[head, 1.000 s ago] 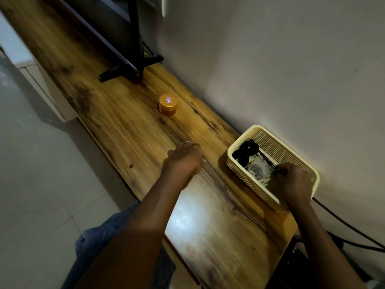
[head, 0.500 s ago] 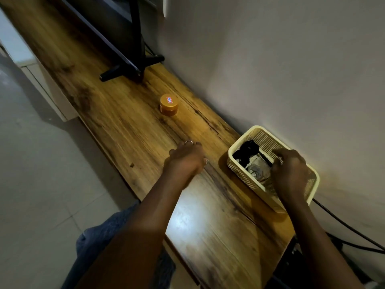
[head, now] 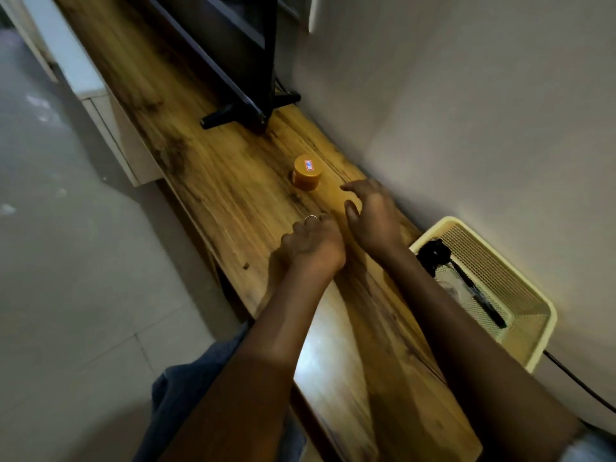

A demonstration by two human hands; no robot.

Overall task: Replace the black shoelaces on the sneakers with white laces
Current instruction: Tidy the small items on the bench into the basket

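Fingers of the right hand (head: 373, 218) are spread and loosely curved, holding nothing, and hover just above the wooden shelf (head: 233, 201). Those of the left hand (head: 313, 243), one wearing a ring (head: 311, 219), are curled into a closed fist resting on the wood; whether anything sits inside that fist cannot be told.

No sneakers or white laces are in view. What may be a bundle of black laces (head: 433, 253) lies in the near-left corner of the cream mesh basket (head: 520, 351), behind the right-hand fingers and off to their right, back toward the person's body along the wall. A dark pen-like stick (head: 480, 300) lies lengthwise in the same basket.

Ahead of the right fingertips, just beyond them, stands an orange jar (head: 306, 173); farther on is a black monitor stand (head: 246, 108).

If the basket is the next goal, the right hand is nearer and would have to draw back.
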